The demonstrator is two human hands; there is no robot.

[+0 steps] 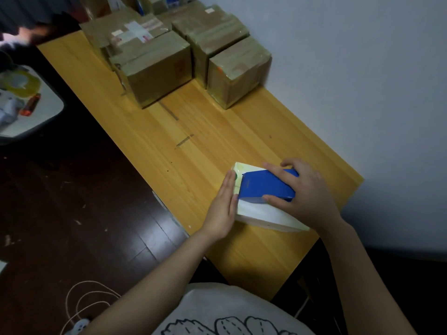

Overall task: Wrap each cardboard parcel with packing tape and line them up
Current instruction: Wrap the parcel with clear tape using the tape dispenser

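Observation:
A small pale parcel (pixel 261 215) lies on the wooden table (pixel 193 146) near its front right corner. On top of it sits a blue tape dispenser (pixel 268 186), which my right hand (pixel 304 192) grips from above with curled fingers. My left hand (pixel 223 204) presses flat, fingers straight, against the parcel's left side. Several taped brown cardboard parcels stand at the far end of the table: one (pixel 154 71) in front on the left, one (pixel 239 73) by the wall, and more (pixel 210 30) behind them.
A white wall (pixel 362 81) runs along the table's right edge. To the left, a white tray (pixel 31 112) carries a tape roll (pixel 23 83) and small items over a dark floor (pixel 60 201). A white cable (pixel 79 301) lies on the floor near my body.

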